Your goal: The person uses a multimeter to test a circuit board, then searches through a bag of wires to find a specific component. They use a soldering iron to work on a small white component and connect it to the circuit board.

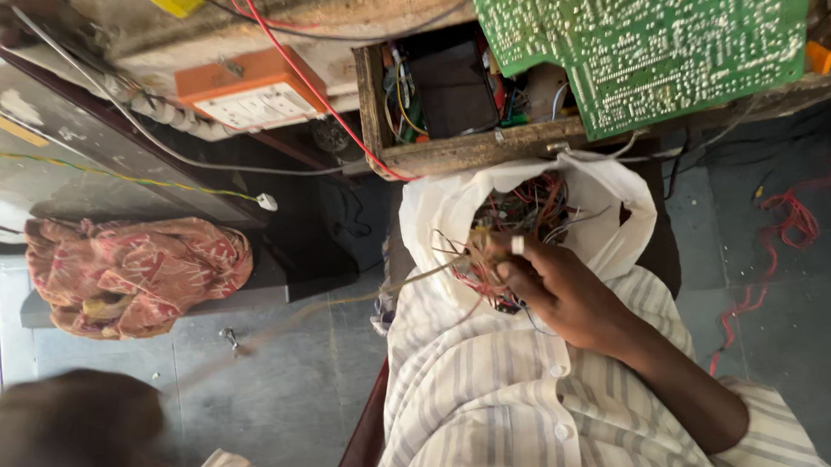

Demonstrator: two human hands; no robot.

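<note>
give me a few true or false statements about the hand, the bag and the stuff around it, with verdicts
1. A hand reaches into a white plastic bag full of tangled thin wires. True.
2. The circuit board at the top is blue. False: it is green with pale markings.
3. A crumpled pink patterned cloth lies left of the bag. True.
4. The bag rests on bare floor. False: it sits on the person's lap, against a striped shirt.
5. The small box at upper left has an orange casing and a white face. True.
6. The wooden tray above the bag holds nothing. False: it holds wires and dark parts.
</note>
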